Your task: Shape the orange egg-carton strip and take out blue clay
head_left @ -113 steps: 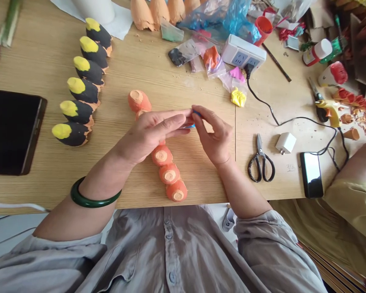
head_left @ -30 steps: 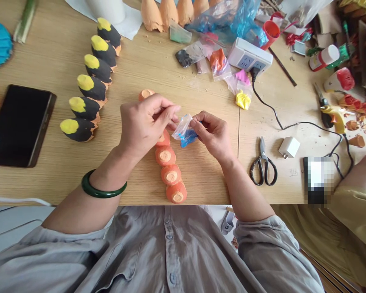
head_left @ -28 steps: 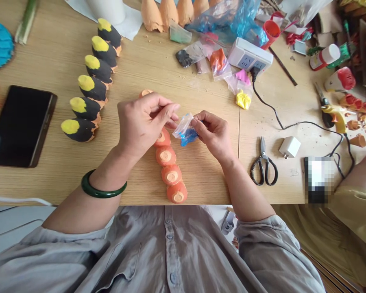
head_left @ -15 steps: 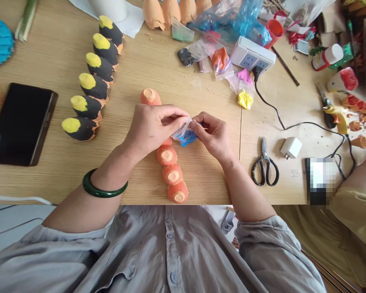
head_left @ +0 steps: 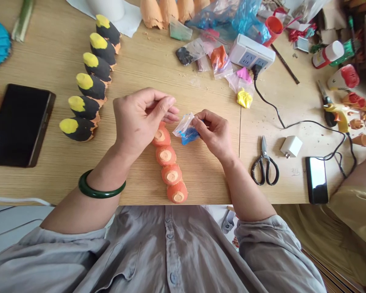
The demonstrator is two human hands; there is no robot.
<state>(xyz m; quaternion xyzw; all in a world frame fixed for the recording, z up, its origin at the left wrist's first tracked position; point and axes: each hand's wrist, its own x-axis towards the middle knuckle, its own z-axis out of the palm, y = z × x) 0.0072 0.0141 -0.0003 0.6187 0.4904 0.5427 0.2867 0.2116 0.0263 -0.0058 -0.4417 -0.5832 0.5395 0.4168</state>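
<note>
My right hand (head_left: pixel 215 132) pinches a small clear zip bag (head_left: pixel 184 124) with soft blue material in its lower part. Just left of the bag, my left hand (head_left: pixel 140 118) hangs with its fingers loosely curled and slightly apart, holding nothing that I can see. A green bangle (head_left: pixel 102 189) is on that wrist. Under and below my left hand lies a row of orange-painted egg-carton cups (head_left: pixel 172 175) with pale round tops. My hand covers the far end of this row.
To the left stands a row of black cups with yellow tops (head_left: pixel 91 83), near a dark tablet-like device (head_left: pixel 20 126). On the right are scissors (head_left: pixel 264 162), a white plug adapter (head_left: pixel 291 146), a phone (head_left: pixel 317 179) and a power strip (head_left: pixel 251 53). Another person's sleeve (head_left: pixel 356 211) shows at right.
My left hand has let go of the bag and moved left and slightly up. The bag stays in my right hand, its top edge now in sight.
</note>
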